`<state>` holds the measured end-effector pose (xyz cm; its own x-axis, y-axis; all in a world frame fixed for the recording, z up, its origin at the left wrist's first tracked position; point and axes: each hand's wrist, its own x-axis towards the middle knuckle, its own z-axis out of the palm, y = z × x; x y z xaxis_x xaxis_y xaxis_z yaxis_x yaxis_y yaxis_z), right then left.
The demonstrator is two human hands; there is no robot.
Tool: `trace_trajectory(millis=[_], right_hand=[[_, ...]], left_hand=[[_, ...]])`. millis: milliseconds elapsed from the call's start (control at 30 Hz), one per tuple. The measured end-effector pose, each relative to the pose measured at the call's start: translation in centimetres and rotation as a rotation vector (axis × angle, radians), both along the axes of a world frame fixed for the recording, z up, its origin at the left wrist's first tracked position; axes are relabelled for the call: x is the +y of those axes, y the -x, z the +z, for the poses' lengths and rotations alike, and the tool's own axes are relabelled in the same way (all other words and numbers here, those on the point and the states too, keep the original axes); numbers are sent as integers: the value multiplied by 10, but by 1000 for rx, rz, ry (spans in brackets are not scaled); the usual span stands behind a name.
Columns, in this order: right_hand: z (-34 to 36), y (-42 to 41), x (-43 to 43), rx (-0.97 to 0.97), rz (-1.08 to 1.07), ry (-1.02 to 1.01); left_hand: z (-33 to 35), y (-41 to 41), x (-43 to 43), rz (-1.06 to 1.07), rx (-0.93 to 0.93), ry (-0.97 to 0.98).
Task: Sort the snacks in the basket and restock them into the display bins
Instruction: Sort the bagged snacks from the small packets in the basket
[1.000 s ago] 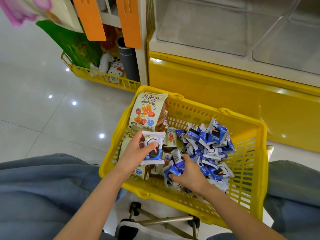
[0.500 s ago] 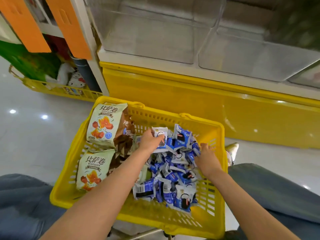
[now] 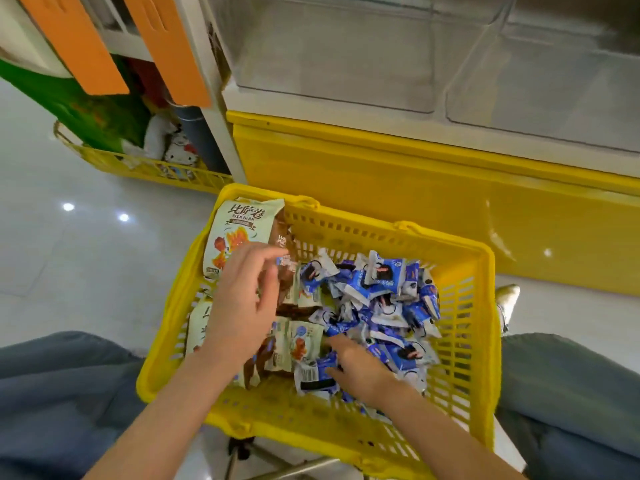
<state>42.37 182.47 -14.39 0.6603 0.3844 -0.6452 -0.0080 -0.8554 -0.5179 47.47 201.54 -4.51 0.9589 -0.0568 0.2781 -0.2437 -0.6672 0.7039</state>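
A yellow basket (image 3: 482,341) stands in front of me on a trolley. Its right half holds a heap of several small blue-and-white snack packets (image 3: 381,292). Large pale-green snack bags (image 3: 239,223) and small green and brown packets (image 3: 301,344) lie on its left side. My left hand (image 3: 242,303) hovers over the brown and green packets with fingers spread loosely, holding nothing. At the near edge of the blue heap, my right hand (image 3: 360,370) curls its fingers on a blue packet (image 3: 313,375). Clear display bins (image 3: 329,53) stand empty above.
The bins sit on a yellow cabinet (image 3: 398,188) just beyond the basket. To the left are a white shelf post (image 3: 221,140), orange tags (image 3: 166,46) and a low yellow floor basket (image 3: 145,168) with toys. My knees flank the basket on the glossy tile floor (image 3: 69,237).
My left hand has let go of the blue-and-white packet onto the heap and drawn back to the left. My right hand moved from the heap's far right to its near left edge.
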Motion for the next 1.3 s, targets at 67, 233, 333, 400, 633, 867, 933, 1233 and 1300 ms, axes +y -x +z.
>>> trace_trajectory(millis=[67, 233, 333, 400, 633, 867, 933, 1233, 1300], right_hand=[[-12, 2, 17, 54, 76, 60], [-19, 3, 32, 14, 194, 194], [-9, -1, 28, -6, 118, 152], [7, -11, 18, -36, 2, 101], [94, -54, 1, -287, -346, -117], [123, -42, 54, 37, -586, -593], [118, -53, 57, 101, -656, -687], [-22, -68, 30, 60, -353, -47], [-42, -66, 33, 115, -316, -16]], left_hand=[[0, 10, 31, 164, -81, -13], [-32, 21, 78, 517, 266, -37], [-50, 28, 82, 535, 385, -62], [-54, 28, 83, 523, 454, -68], [-7, 30, 56, 404, 217, -36], [16, 36, 7, 35, 642, 565], [16, 35, 11, 90, 600, 621], [10, 17, 46, 321, 527, 696], [7, 13, 47, 331, 540, 692]])
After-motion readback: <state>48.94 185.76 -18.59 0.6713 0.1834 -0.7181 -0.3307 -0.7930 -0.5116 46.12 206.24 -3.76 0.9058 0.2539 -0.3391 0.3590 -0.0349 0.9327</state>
